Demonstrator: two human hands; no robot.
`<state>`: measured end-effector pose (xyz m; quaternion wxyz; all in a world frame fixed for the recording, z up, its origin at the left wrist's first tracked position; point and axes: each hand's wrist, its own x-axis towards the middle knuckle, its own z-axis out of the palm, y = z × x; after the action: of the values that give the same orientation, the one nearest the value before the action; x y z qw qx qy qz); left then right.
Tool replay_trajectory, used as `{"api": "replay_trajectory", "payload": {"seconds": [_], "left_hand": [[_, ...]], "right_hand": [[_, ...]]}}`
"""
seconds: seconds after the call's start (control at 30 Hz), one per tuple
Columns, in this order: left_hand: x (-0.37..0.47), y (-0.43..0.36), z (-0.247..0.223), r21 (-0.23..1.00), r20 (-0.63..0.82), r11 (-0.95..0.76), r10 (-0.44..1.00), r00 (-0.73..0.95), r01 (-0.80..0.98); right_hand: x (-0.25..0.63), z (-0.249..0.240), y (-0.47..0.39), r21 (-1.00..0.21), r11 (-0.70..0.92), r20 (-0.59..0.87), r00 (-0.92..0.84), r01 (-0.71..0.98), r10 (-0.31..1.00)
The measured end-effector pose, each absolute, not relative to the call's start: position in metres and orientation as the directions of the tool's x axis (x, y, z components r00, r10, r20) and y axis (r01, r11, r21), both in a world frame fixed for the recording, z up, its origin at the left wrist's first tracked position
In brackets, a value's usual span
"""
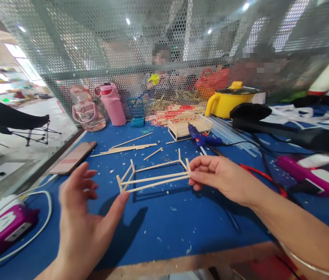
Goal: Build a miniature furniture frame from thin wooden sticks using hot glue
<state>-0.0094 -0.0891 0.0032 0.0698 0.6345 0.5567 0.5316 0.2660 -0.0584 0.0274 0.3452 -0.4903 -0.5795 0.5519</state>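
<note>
A small rectangular frame of thin wooden sticks point(158, 179), with short uprights at its corners, is held over the blue tabletop. Fingertips and thumb of my right hand point(215, 177) pinch its right end. At the opposite end, my left hand point(85, 221) is spread, its thumb tip at the near left corner; whether it touches the wood I cannot tell. Behind the frame lie loose wooden sticks point(126, 149). A blue glue gun point(201, 136) rests against a finished-looking stick tray point(178, 130) farther back.
Left are a phone point(73, 157) and a purple power strip point(9, 229) with a white cable. Bottles, including a pink one point(113, 104), stand at the back near a yellow pot point(230, 102). Another purple power strip point(313, 175) and cords lie right. A perforated metal screen point(108, 46) rises behind.
</note>
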Motion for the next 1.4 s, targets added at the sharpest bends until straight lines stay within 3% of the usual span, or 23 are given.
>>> {"api": "replay_trajectory", "payload": {"seconds": [0.03,0.1,0.13,0.2,0.57,0.93,1.4], "left_hand": [[-0.004,-0.091,0.009,0.549,0.720,-0.450,0.682,-0.125,0.704],[0.013,-0.092,0.024,0.297,0.784,-0.592,0.599,0.163,0.749],[0.023,-0.090,0.031,0.198,0.743,-0.649,0.588,0.319,0.735],[0.042,-0.082,0.043,0.109,0.629,-0.664,0.622,0.466,0.739],[0.052,-0.061,0.029,0.142,0.468,-0.652,0.707,0.530,0.745],[0.051,-0.067,0.022,0.187,0.505,-0.656,0.703,0.501,0.731],[0.052,-0.071,0.022,0.134,0.501,-0.616,0.718,0.484,0.776]], "right_hand": [[0.266,0.026,-0.058,-0.977,-0.091,-0.144,-0.280,0.192,0.949],[0.265,0.025,-0.058,-0.977,-0.096,-0.147,-0.274,0.192,0.950],[0.264,0.024,-0.058,-0.979,-0.098,-0.145,-0.266,0.180,0.953],[0.263,0.024,-0.058,-0.983,-0.105,-0.139,-0.247,0.148,0.959],[0.259,0.024,-0.057,-0.983,-0.129,-0.158,-0.235,0.133,0.959],[0.259,0.022,-0.058,-0.982,-0.120,-0.154,-0.256,0.145,0.954],[0.259,0.023,-0.061,-0.978,-0.123,-0.162,-0.250,0.167,0.955]]}}
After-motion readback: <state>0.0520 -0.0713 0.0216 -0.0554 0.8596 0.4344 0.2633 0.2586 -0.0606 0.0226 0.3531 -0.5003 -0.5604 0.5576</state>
